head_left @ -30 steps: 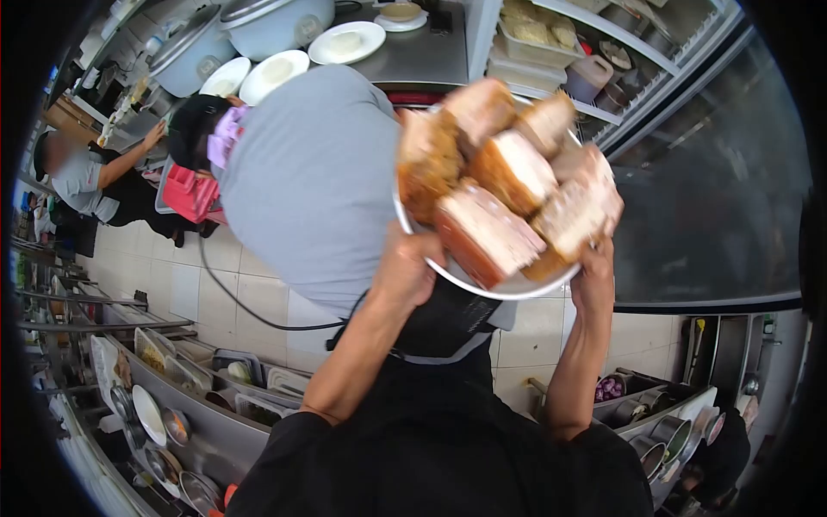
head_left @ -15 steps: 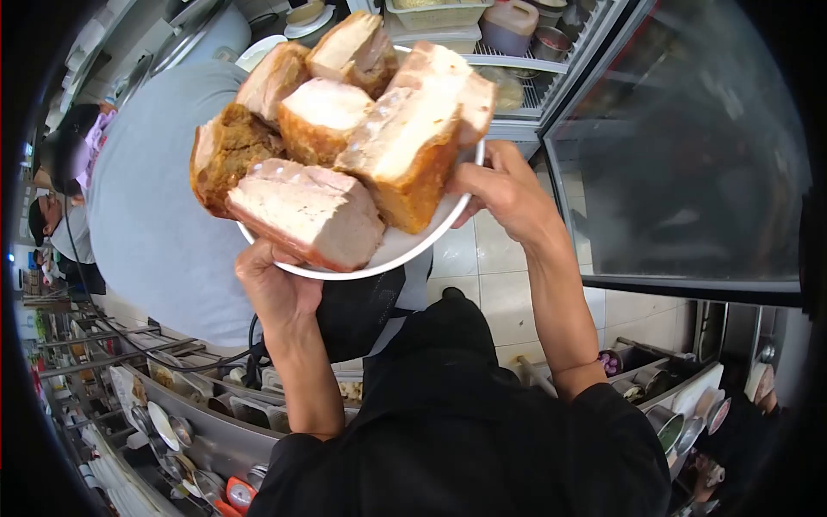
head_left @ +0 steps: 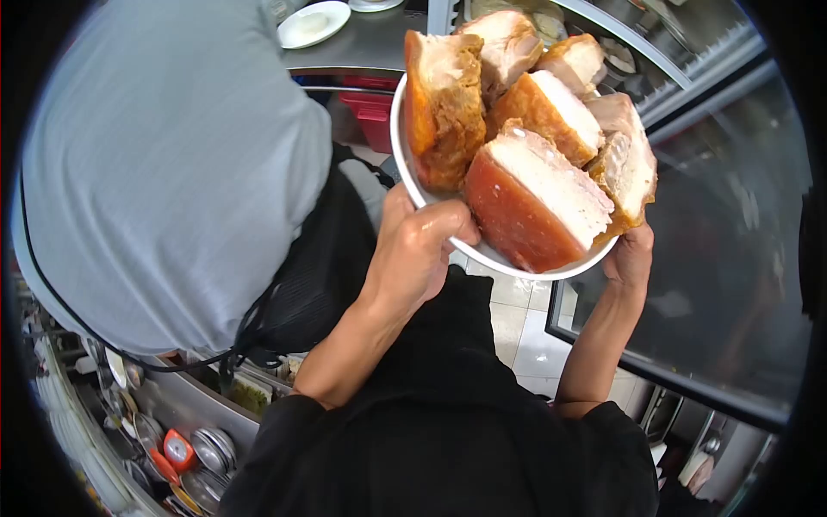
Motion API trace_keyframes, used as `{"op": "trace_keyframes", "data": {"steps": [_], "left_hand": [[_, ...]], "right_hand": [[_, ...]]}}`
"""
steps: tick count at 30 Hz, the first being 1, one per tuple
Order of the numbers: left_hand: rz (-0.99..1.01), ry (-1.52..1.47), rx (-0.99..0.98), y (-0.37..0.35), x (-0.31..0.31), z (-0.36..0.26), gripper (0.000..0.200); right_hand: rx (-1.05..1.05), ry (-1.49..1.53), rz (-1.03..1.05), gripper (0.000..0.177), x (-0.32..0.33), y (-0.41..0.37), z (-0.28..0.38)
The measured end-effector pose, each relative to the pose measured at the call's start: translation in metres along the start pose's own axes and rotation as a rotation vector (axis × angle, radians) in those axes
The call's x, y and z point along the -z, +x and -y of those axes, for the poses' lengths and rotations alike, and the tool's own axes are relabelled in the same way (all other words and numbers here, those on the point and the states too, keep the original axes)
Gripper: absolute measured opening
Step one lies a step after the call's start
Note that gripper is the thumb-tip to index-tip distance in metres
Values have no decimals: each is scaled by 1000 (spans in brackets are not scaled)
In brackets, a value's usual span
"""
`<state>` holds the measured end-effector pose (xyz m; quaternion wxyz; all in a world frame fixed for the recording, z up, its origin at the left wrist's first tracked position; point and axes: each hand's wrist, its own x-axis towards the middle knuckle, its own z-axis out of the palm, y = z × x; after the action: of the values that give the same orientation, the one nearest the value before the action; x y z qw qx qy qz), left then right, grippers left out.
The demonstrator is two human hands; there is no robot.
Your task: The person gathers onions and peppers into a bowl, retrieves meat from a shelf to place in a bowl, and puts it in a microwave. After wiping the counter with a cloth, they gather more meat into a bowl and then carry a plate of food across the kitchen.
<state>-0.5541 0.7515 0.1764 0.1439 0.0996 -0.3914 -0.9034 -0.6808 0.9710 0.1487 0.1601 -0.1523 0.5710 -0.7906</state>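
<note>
Between both hands I carry a white plate [head_left: 399, 129] with a raised rim, piled with several thick chunks of cooked pork belly [head_left: 538, 198] with browned skin. My left hand [head_left: 418, 241] is closed on the near left rim, its thumb over the edge. On the right rim my right hand [head_left: 633, 254] grips from the side and below; the meat and plate hide part of its fingers. The plate is held in the air, tilted a little towards me, in front of an open fridge [head_left: 594, 26].
A co-worker in a grey shirt [head_left: 172, 172] stands close on my left. The glass fridge door [head_left: 715, 233] hangs open at the right. Behind are a steel counter [head_left: 370, 39] with a white dish [head_left: 314, 24] and a red bin [head_left: 372, 116]. An orange scale [head_left: 178, 450] and metal bowls sit lower left.
The plate and both hands have moved to the right, towards the fridge opening. My view has turned, and the co-worker in grey fills more of the left side.
</note>
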Motion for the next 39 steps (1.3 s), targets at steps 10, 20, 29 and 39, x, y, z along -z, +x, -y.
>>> {"op": "trace_keyframes", "data": {"steps": [10, 20, 29, 39], "left_hand": [[-311, -100, -176, 96, 0, 45, 20], [-555, -214, -347, 94, 52, 50, 55], [-589, -311, -513, 112, 111, 25, 48], [-535, -300, -542, 169, 213, -33, 47]], "right_hand": [[-314, -244, 195, 39, 8, 109, -12], [-462, -64, 722, 42, -11, 200, -59], [187, -444, 516, 38, -99, 322, -80], [644, -753, -88, 64, -281, 537, -53]]}}
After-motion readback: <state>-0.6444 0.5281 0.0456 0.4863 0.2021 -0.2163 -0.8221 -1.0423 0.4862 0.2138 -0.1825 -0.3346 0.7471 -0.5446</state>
